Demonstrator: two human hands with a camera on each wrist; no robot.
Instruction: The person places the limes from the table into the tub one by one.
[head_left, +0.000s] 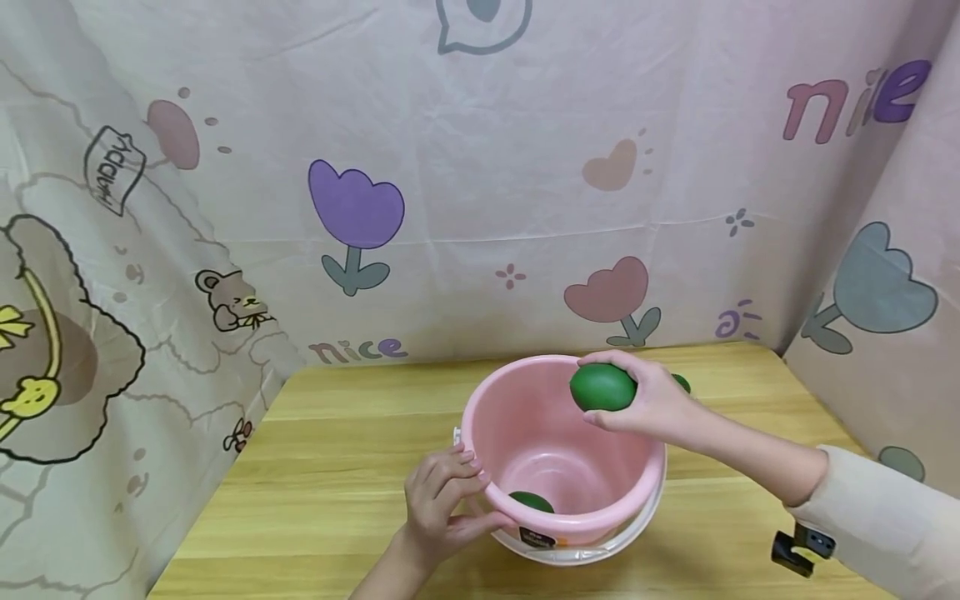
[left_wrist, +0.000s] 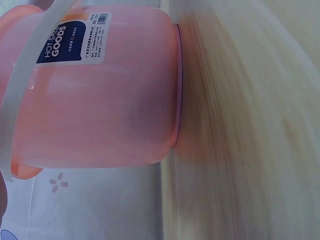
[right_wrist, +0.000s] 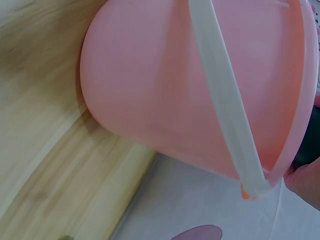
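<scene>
A pink plastic bucket (head_left: 517,417) stands upright on the wooden table, its white handle (right_wrist: 220,85) lowered against its side. My left hand (head_left: 444,498) holds the bucket's near left rim, fingers over the edge and thumb along the front. Over the far right part of the opening, my right hand (head_left: 660,406) grips a smooth, dark green oval fruit (head_left: 603,387) between thumb and fingers. A second green fruit (head_left: 531,501) lies at the bottom of the bucket, partly covered by the near rim. In the right wrist view, the held fruit (right_wrist: 310,137) shows just beyond the rim.
Behind my right hand, another green fruit (head_left: 681,382) sits on the table (head_left: 337,467), mostly hidden. A printed cloth (head_left: 480,167) hangs along the back and both sides. A label (left_wrist: 75,40) is stuck on the bucket's front. A small black device (head_left: 804,548) is at my right sleeve.
</scene>
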